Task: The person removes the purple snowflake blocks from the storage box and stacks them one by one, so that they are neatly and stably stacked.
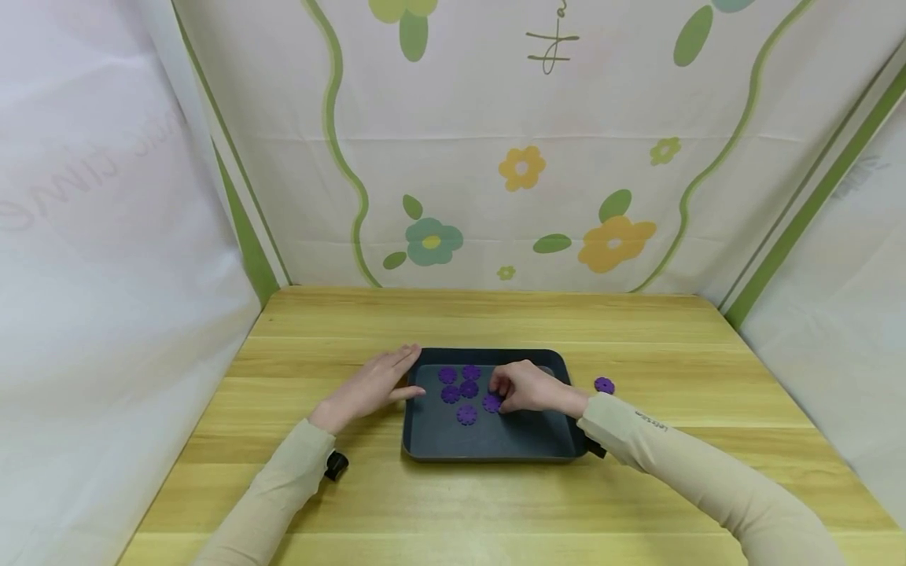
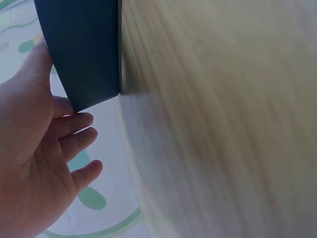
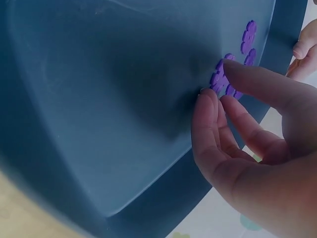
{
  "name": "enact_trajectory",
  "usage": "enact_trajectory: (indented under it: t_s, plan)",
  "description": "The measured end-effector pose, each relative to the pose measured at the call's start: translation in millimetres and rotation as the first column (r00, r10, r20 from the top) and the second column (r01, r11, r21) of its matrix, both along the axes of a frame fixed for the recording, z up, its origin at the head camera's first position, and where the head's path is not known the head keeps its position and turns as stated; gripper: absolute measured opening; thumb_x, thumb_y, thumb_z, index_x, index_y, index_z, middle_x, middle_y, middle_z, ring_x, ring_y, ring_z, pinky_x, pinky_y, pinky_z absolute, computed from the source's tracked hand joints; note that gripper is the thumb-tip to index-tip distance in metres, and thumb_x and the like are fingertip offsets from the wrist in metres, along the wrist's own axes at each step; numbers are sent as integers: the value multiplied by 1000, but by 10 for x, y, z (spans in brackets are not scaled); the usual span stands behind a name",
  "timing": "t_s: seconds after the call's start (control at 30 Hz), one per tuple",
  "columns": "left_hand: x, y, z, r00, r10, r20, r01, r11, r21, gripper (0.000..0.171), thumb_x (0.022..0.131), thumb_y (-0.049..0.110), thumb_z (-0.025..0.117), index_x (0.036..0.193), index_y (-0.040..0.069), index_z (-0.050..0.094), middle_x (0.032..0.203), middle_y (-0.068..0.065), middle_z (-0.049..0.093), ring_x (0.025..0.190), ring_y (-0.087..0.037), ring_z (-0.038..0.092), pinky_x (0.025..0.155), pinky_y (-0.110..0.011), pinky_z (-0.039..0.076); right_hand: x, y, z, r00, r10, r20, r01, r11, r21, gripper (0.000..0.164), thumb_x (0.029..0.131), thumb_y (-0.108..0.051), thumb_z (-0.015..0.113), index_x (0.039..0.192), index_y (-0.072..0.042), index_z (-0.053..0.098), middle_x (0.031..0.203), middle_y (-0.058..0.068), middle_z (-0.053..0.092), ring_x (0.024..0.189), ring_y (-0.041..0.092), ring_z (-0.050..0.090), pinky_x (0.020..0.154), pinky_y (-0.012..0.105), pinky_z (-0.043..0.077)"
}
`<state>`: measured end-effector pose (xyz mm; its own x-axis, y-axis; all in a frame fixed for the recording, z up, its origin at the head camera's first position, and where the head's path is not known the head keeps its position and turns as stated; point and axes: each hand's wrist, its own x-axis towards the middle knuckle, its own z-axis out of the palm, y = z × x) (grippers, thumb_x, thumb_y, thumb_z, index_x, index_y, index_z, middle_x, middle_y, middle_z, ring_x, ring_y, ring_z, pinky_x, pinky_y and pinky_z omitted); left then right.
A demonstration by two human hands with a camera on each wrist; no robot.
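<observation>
A dark blue-grey rectangular tray (image 1: 439, 442) lies on the table, with several purple flower-shaped discs (image 1: 466, 414) grouped in its left half. Over the tray's middle, my right hand (image 1: 534, 387) pinches one purple flower-shaped disc (image 3: 217, 78) between thumb and forefinger. That disc is partly hidden by the fingertips and sits close over the tray floor. My left hand (image 1: 371, 385) rests at the far left corner of the tray, its fingers along the outside and its thumb reaching over the left rim. In the left wrist view, the fingers are loosely spread beside the tray wall (image 2: 84, 54).
One more purple flower-shaped disc (image 1: 604, 384) lies on the wooden table (image 1: 453, 511), just right of the tray. White curtains (image 1: 453, 102) with printed flowers stand behind the table and along both sides.
</observation>
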<state>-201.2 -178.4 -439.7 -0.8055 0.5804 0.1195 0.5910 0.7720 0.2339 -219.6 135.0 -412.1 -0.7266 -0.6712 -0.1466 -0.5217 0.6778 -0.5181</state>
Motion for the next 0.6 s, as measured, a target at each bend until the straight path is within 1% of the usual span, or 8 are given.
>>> enact_trajectory:
  t_s: [0.27,0.6]
  plan:
    - [-15,-5,-36,1000,-3,-21,3,1000,11,77,97,47,58,152,-1,35,155,-22,40,142,-35,44,116,-53,39,-12,-27,-2,1000,20,-24,-19,999,32,25,79,-8,82,100,-5,70,93,10,71,81,11,62,69,22,55]
    - [-22,-12,-45,1000,5,-5,-5,1000,6,78,97,50,57,154,2,34,157,-19,39,143,-33,43,117,-53,38,-38,-71,-14,999,14,-42,-11,997,74,23,79,-10,83,98,-6,69,90,8,70,78,9,59,67,22,53]
